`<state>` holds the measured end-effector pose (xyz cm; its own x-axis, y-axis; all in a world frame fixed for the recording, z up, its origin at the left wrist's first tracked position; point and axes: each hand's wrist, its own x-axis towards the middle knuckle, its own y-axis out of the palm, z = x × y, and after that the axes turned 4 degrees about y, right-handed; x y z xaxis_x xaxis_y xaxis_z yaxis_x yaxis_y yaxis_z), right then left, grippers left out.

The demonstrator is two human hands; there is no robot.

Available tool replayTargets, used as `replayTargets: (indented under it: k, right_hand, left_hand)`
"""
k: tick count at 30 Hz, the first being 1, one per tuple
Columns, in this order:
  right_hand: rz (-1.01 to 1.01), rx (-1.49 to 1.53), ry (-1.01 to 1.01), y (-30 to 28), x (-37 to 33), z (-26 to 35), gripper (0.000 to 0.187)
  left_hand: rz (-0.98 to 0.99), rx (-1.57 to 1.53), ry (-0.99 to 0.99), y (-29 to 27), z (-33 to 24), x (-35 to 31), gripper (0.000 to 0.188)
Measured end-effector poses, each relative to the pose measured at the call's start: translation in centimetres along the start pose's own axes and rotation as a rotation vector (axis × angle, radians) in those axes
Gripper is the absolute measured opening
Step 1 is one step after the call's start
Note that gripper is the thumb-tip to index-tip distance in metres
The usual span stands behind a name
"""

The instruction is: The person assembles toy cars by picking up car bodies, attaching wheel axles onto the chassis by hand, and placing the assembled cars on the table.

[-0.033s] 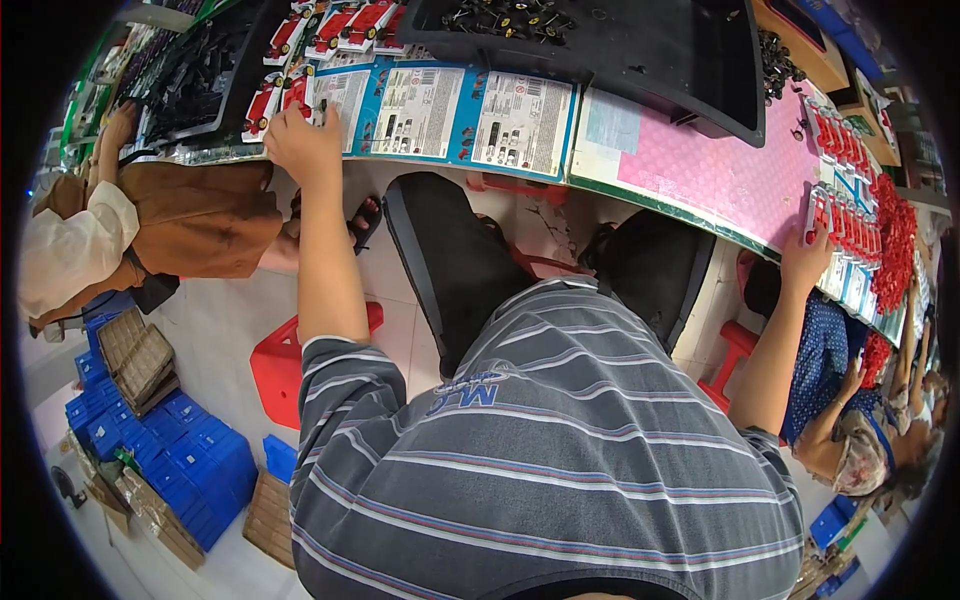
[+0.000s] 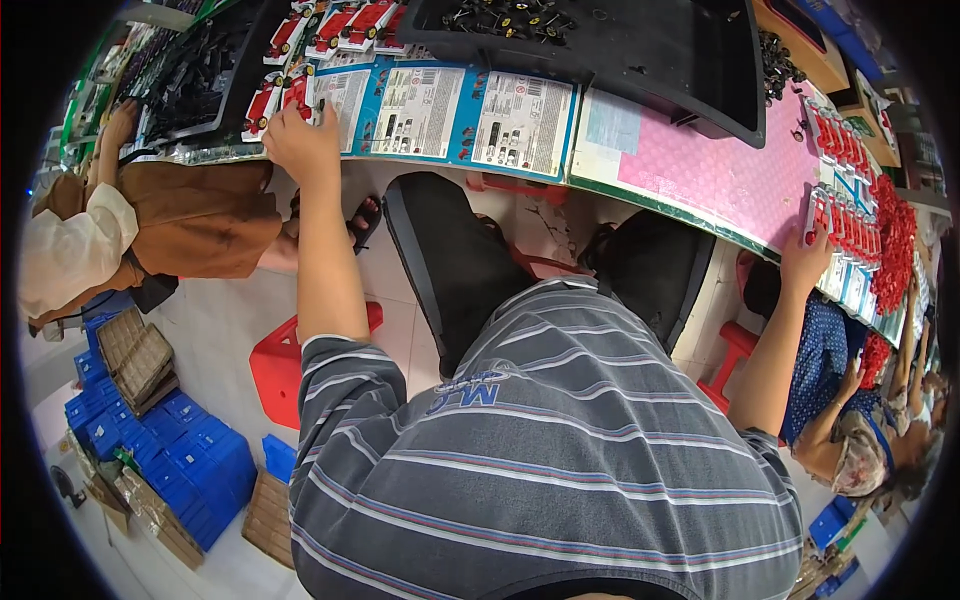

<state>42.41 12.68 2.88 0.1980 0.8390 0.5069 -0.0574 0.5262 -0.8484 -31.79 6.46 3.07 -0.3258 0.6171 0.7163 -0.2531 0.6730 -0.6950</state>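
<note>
Cars (image 2: 262, 104), red and white, some showing dark wheels, lie at both sides of bench (image 2: 700, 170); left hand (image 2: 304, 145) and right hand (image 2: 806, 262) each touch one, whether gripping I cannot tell.

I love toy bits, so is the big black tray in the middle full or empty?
Partly full: small dark parts lie in the left of the black tray, while its right is mostly bare.
</note>
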Motion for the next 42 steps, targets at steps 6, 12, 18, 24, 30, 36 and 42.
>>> replayTargets:
  k: [6,12,18,24,30,36,42]
  right_hand:
    - [-0.012,0.019,-0.034,-0.2,-0.1,-0.2,0.044]
    - [-0.028,-0.028,0.011,0.1,0.1,0.3,0.045]
    - [0.008,-0.011,0.007,0.3,0.2,-0.3,0.052]
    - [0.055,-0.079,0.092,0.0,0.8,-1.0,0.061]
    - [0.072,-0.080,0.074,0.9,1.6,-2.4,0.055]
    - [0.084,-0.057,0.132,-0.3,1.7,-1.3,0.041]
    - [0.156,0.246,0.242,-5.3,-1.2,2.6,0.036]
  left_hand:
    - [-0.052,-0.275,-0.162,0.4,2.9,0.8,0.055]
    - [0.056,-0.354,-0.277,1.4,5.0,0.4,0.060]
    - [0.070,-0.511,-0.439,1.5,4.9,0.1,0.066]
    - [0.057,-0.406,-0.360,0.9,4.9,-0.1,0.069]
    - [-0.003,-0.442,-0.371,1.3,5.0,-0.1,0.073]
    - [-0.062,-0.468,-0.606,-0.7,1.6,-2.0,0.088]
    - [0.169,-1.049,-0.436,-5.1,-11.0,-11.8,0.022]
